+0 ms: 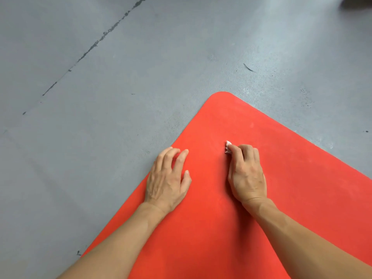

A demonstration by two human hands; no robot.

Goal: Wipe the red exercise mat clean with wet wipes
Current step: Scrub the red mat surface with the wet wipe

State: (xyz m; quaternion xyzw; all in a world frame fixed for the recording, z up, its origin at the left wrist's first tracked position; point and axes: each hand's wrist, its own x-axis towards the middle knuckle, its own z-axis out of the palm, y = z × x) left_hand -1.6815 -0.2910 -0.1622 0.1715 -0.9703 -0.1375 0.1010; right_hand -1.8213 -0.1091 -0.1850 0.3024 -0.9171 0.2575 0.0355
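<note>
The red exercise mat (231, 117) lies on the floor with a rounded corner pointing away from me. My left hand (168, 179) rests flat on the mat near its left edge, fingers spread and loosely bent. My right hand (246, 174) is on the mat to the right of it, fingers curled round a small white wet wipe (228, 147). Only a crumpled tip of the wipe shows past the fingertips; the rest is hidden under the hand.
Grey floor (120, 87) surrounds the mat on the left, far and right sides. A dark cracked seam (94, 44) runs diagonally across the floor at upper left. A dark object (358, 2) sits at the top right corner.
</note>
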